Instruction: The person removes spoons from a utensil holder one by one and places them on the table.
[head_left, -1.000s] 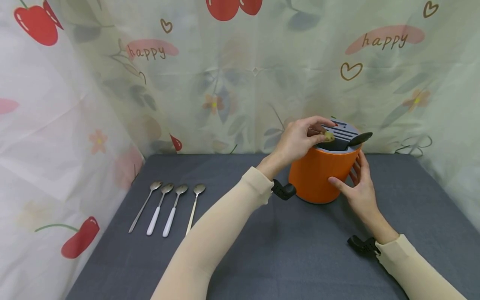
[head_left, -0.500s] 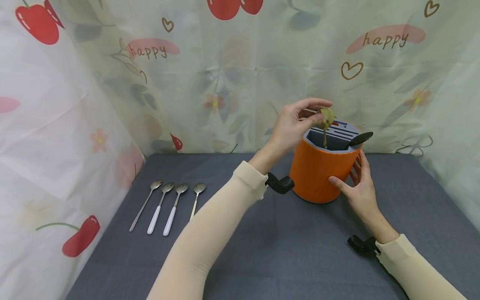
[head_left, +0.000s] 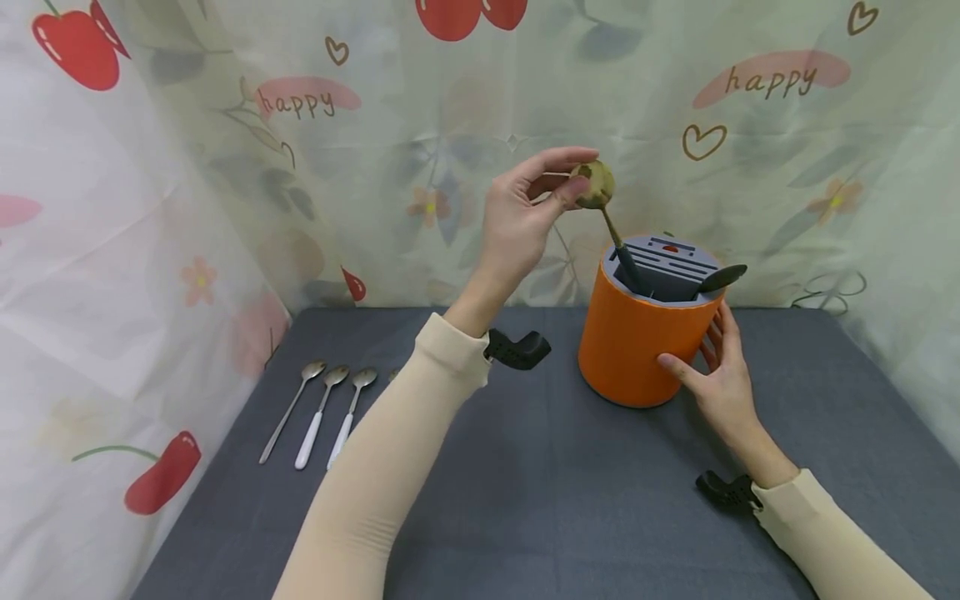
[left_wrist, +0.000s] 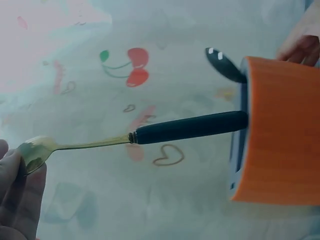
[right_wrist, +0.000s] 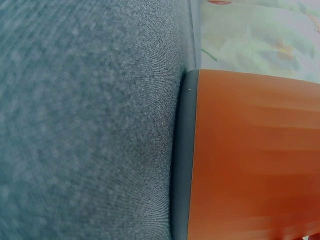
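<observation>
My left hand (head_left: pixel 528 204) pinches a gold spoon (head_left: pixel 597 185) by its bowl, above an orange knife block (head_left: pixel 637 354) with a grey slotted top. The spoon's dark handle (left_wrist: pixel 190 128) points down, its end at the block's open compartment; in the left wrist view the handle is mostly outside. A second, black spoon (head_left: pixel 722 278) stands in the same compartment, its bowl leaning over the right rim. My right hand (head_left: pixel 720 383) holds the block's right side, thumb in front and fingers behind. Only the block's orange wall (right_wrist: pixel 255 160) and dark base show in the right wrist view.
On the left of the grey-covered table (head_left: pixel 555 500) lie a slim metal spoon (head_left: pixel 288 414) and two white-handled spoons (head_left: pixel 309 437). Another spoon is almost hidden by my left sleeve (head_left: pixel 390 433). A printed curtain (head_left: pixel 480 108) hangs behind the table.
The left hand has risen and moved left, drawing the gold spoon up so its dark handle shows above the compartment. My right hand and the block have stayed in place.
</observation>
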